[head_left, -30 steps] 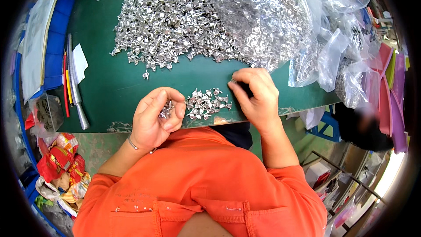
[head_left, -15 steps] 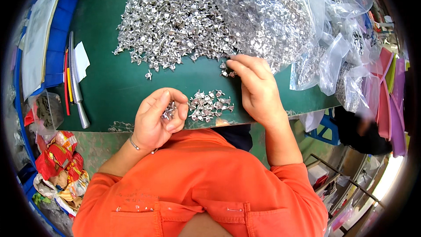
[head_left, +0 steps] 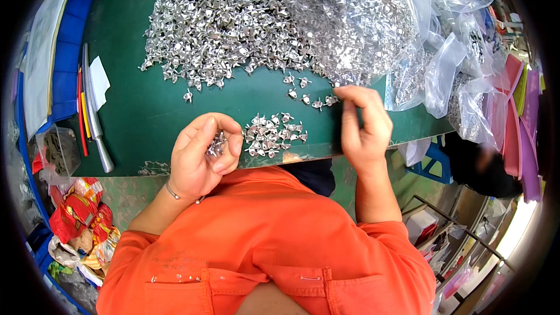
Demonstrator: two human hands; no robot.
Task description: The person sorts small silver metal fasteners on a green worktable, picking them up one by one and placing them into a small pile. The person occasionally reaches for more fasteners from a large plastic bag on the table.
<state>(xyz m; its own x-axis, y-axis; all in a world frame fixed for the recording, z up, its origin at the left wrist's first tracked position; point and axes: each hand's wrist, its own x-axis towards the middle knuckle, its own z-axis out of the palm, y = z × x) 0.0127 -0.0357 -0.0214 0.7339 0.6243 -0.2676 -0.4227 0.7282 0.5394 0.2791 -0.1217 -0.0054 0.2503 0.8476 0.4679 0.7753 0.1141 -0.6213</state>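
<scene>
My left hand point(head_left: 201, 154) is cupped, fingers curled around a handful of small silvery metal clips point(head_left: 216, 143). Beside its fingertips, a small cluster of the same winged clips point(head_left: 272, 135) lies near the table's front edge. My right hand point(head_left: 367, 131) hovers at the right with curved fingers, and nothing shows between them. Close to its fingertips, a loose row of several clips point(head_left: 317, 104) lies spread on the green table point(head_left: 245, 94). Beyond them a large heap of clips point(head_left: 221, 23) covers the far middle.
A clear plastic bag point(head_left: 361, 17) of clips lies over the heap's right side, with more bags point(head_left: 443, 76) beyond. At left are a blue bin point(head_left: 73, 46), a silvery pointed tool point(head_left: 96, 116), red and yellow sticks, and white paper point(head_left: 100, 83). A blue stool point(head_left: 433, 163) stands below right.
My right hand has moved right and toward me from the heap's edge. Several clips now lie spread apart beside it. The left hand still holds its handful.
</scene>
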